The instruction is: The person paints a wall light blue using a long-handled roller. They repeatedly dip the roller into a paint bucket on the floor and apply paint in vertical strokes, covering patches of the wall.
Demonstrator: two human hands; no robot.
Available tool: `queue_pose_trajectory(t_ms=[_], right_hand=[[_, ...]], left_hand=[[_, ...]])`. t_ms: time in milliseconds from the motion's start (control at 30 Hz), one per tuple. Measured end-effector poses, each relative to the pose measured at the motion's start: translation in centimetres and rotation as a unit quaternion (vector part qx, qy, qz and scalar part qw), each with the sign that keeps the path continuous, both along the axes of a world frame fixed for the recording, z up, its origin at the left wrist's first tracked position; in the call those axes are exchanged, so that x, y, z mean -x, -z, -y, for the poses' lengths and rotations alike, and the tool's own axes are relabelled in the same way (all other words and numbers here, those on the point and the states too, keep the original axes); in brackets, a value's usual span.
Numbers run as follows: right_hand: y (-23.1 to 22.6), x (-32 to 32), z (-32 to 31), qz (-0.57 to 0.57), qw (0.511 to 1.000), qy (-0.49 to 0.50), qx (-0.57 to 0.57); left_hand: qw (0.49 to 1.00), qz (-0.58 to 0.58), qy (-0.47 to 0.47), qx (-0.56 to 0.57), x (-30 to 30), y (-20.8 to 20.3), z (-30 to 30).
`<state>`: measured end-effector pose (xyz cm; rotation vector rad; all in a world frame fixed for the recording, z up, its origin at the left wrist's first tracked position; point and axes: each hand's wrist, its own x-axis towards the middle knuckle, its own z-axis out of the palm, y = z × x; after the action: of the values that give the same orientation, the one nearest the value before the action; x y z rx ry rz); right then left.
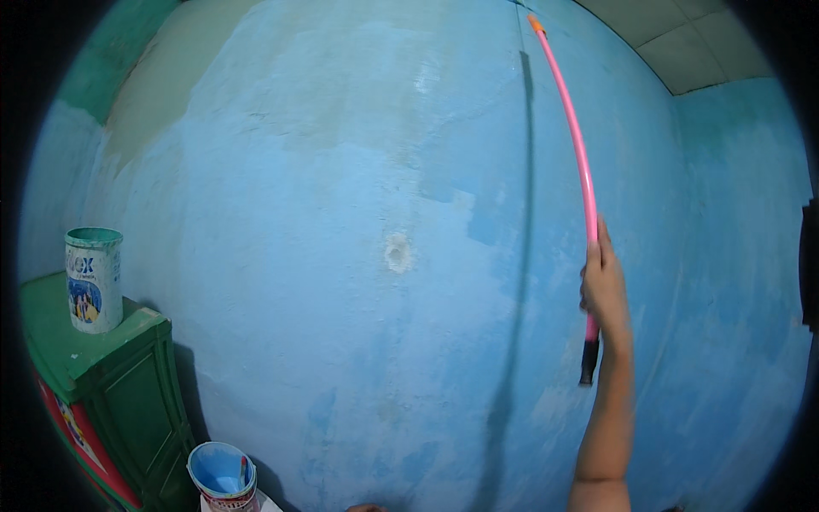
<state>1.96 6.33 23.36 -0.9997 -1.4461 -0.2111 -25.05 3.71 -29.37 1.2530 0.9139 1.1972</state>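
Note:
My right hand (604,286) is closed round a long pink pole (573,128), low on its shaft. The pole stands nearly upright in front of the blue wall (324,341), leaning left toward its top. It has a black grip (589,365) at the lower end, just below my hand, and an orange tip (537,24) at the upper end. Whatever the tip carries is hard to make out at the upper edge. Only a sliver of skin, apparently my left hand (367,509), shows at the bottom edge; its fingers cannot be read.
Light blue covers much of the wall, with greenish-grey patches high up and a pale rough spot (397,253) mid-wall. At left, a white paint can (107,290) with a green rim stands on a green cabinet (136,401). Below is a bucket (205,465) of blue paint with a brush (243,471).

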Motion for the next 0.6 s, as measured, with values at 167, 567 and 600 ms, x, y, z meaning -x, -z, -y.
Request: queue_pose_trajectory(t_ms=[167, 567, 600], right_hand=[[-10.3, 0.2, -1.0, 0.007, 0.998, -0.050, -0.041], [-7.5, 0.6, -0.4, 0.032, 0.998, -0.039, -0.049], [-4.7, 0.9, -1.1, 0.020, 0.998, -0.039, -0.036]], left_hand=[[0.999, 0.021, -0.027, -0.001, 0.4, 0.3, -0.1], [0.998, 0.040, -0.055, -0.014, 2.1, -0.5, 1.2], [0.998, 0.032, -0.054, -0.012, 2.3, -0.1, 1.2]])
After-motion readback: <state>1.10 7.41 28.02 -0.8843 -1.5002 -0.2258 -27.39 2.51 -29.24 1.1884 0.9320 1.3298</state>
